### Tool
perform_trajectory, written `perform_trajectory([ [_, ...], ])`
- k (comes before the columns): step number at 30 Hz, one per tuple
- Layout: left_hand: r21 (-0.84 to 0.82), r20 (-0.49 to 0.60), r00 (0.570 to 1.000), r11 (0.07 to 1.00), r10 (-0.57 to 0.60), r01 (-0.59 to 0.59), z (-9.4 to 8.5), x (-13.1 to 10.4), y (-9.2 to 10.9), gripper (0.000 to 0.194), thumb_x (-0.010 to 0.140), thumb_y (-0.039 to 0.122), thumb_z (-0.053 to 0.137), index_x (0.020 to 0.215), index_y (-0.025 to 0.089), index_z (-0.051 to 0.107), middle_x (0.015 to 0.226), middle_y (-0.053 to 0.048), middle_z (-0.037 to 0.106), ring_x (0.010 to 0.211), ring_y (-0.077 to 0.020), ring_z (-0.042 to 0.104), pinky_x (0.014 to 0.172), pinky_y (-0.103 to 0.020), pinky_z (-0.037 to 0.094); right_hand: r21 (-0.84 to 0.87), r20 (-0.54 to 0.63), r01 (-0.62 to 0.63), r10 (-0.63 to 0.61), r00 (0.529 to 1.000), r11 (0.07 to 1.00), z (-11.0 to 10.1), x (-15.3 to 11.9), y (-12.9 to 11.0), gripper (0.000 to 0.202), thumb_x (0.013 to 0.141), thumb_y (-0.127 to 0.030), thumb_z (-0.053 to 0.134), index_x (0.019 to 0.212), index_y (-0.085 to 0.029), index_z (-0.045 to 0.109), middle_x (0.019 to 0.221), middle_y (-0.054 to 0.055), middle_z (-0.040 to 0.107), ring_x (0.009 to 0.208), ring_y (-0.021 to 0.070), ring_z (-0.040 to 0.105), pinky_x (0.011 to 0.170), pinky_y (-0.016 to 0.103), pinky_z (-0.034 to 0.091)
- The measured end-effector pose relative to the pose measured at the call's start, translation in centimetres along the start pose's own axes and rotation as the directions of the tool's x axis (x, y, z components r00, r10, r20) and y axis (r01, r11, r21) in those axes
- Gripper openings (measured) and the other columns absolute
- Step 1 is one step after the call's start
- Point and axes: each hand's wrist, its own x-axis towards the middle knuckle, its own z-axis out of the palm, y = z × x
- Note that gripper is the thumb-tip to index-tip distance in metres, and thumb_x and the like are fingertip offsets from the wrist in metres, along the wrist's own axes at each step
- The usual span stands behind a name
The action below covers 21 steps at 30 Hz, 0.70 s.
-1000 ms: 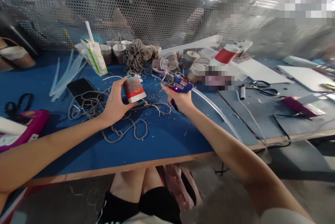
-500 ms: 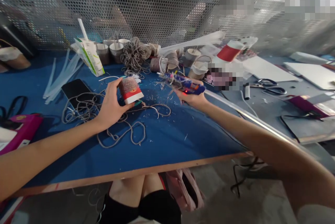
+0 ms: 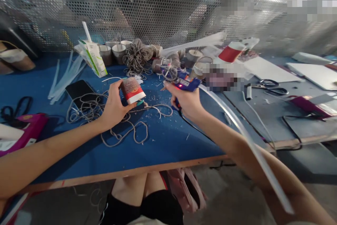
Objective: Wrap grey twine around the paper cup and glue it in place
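My left hand [image 3: 115,107] grips a red and white paper cup [image 3: 133,91], tilted, with grey cord wound around part of it. Right of the cup, my right hand [image 3: 185,100] is wrapped round a blue glue gun [image 3: 188,83] showing a small red light. A long clear glue stick [image 3: 242,126] sticks out of the gun's back and arches over my right forearm. Thin glue strands cling about the gun's front. Loose grey cord [image 3: 140,135] trails on the blue table below the cup.
Behind are a bundle of grey cord [image 3: 138,54], cord-wrapped cups [image 3: 119,52] and a drink carton [image 3: 93,58]. At left lie clear glue sticks [image 3: 65,81] and a black phone [image 3: 81,93]. Scissors [image 3: 268,86] rest at right, beyond another red and white cup [image 3: 231,52].
My right hand has turned the glue gun and moved slightly left and down, and the glue stick now bends over my forearm. My left hand holds the cup almost as before.
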Motion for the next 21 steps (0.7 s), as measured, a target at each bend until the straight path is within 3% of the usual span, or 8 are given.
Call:
perform_trajectory([
  [5, 0.020, -0.001, 1.000, 1.000, 0.022, -0.022, 0.2, 0.1, -0.4, 0.088, 0.067, 0.036, 0.088, 0.138, 0.022, 0.037, 0.131, -0.013, 0.049, 0.128, -0.0324, 0.052, 0.110, -0.053, 0.046, -0.070, 0.147, 0.001, 0.009, 0.989, 0.998, 1.9, -0.3, -0.3, 0.032, 0.076, -0.040, 0.075, 0.058, -0.020, 0.059, 0.035, -0.006, 0.044, 0.029, 0.0060, 0.039, 0.029, 0.022, 0.031],
  [9, 0.023, 0.003, 0.999, 0.999, 0.045, -0.045, 0.2, 0.0, -0.6, 0.087, 0.068, 0.040, 0.087, 0.137, 0.022, 0.037, 0.130, -0.013, 0.049, 0.127, -0.0331, 0.052, 0.109, -0.054, 0.047, -0.075, 0.299, 0.103, -0.076, 0.951, 0.992, 0.9, 1.3, -2.5, 0.034, 0.068, -0.044, 0.081, 0.057, -0.019, 0.060, 0.034, -0.006, 0.045, 0.029, 0.0070, 0.040, 0.030, 0.023, 0.030],
  [13, 0.018, 0.003, 1.000, 0.999, 0.028, -0.028, 0.1, 0.0, -0.5, 0.087, 0.067, 0.043, 0.086, 0.137, 0.023, 0.039, 0.130, -0.014, 0.049, 0.128, -0.0341, 0.051, 0.110, -0.055, 0.046, 0.007, 0.300, 0.160, -0.155, 0.941, 0.987, -0.4, 2.4, -3.7, 0.039, 0.061, -0.052, 0.085, 0.058, -0.021, 0.061, 0.035, -0.007, 0.045, 0.029, 0.0073, 0.039, 0.029, 0.024, 0.028],
  [16, 0.012, 0.009, 1.000, 1.000, 0.016, -0.016, 0.0, 0.0, -0.3, 0.087, 0.066, 0.040, 0.087, 0.136, 0.023, 0.040, 0.130, -0.013, 0.049, 0.126, -0.0337, 0.052, 0.109, -0.055, 0.046, 0.005, 0.282, 0.163, -0.158, 0.946, 0.987, -1.0, 2.5, -3.2, 0.043, 0.062, -0.057, 0.085, 0.059, -0.021, 0.061, 0.037, -0.006, 0.044, 0.030, 0.0067, 0.037, 0.029, 0.024, 0.027],
  [21, -0.027, -0.006, 0.999, 0.999, -0.033, 0.033, 0.2, 0.0, 0.1, 0.086, 0.063, 0.031, 0.088, 0.135, 0.025, 0.041, 0.128, -0.013, 0.051, 0.124, -0.0340, 0.054, 0.108, -0.056, 0.048, -0.128, 0.370, 0.144, -0.088, 0.925, 0.981, -1.8, 1.8, -1.0, 0.039, 0.068, -0.055, 0.079, 0.063, -0.020, 0.061, 0.044, -0.005, 0.050, 0.031, 0.0067, 0.038, 0.029, 0.025, 0.030],
])
